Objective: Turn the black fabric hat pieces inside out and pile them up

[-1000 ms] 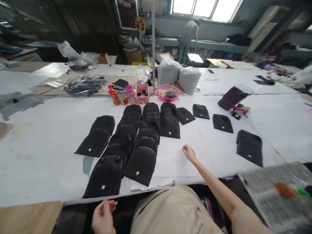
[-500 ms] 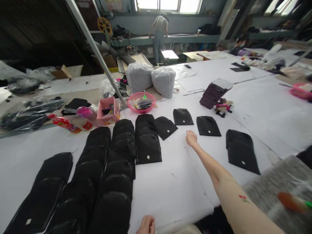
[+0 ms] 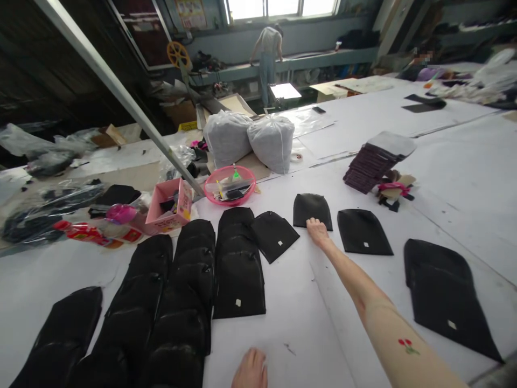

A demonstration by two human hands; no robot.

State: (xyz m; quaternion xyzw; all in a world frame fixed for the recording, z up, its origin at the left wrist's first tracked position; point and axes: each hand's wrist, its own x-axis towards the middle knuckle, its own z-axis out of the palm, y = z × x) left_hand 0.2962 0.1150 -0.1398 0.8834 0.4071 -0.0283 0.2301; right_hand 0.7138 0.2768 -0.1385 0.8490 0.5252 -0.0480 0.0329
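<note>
My right hand [image 3: 317, 231] reaches forward over the white table, its curled fingers at the lower edge of a black rounded panel [image 3: 312, 209]. Low in the view, my left hand [image 3: 250, 369] rests near the table's front part with fingers bent close together; nothing shows in it. One black panel with a white sticker [image 3: 364, 231] lies right of my right hand, and a tilted one [image 3: 274, 235] lies to its left. Overlapping black panels [image 3: 240, 280] form long rows on the left. Two overlapping panels [image 3: 444, 293] lie at the right.
A pink basket [image 3: 230, 186], a pink box [image 3: 168, 207] and a red bottle [image 3: 86, 233] stand beyond the rows. Two stuffed white bags [image 3: 271, 143] sit behind. A dark purple stack [image 3: 369, 164] leans at the back right. A person [image 3: 267, 59] bends over a far bench.
My right hand has reached the black panel's lower edge. My left hand has come further into view. The camera view has shifted, and the panels look larger and lower.
</note>
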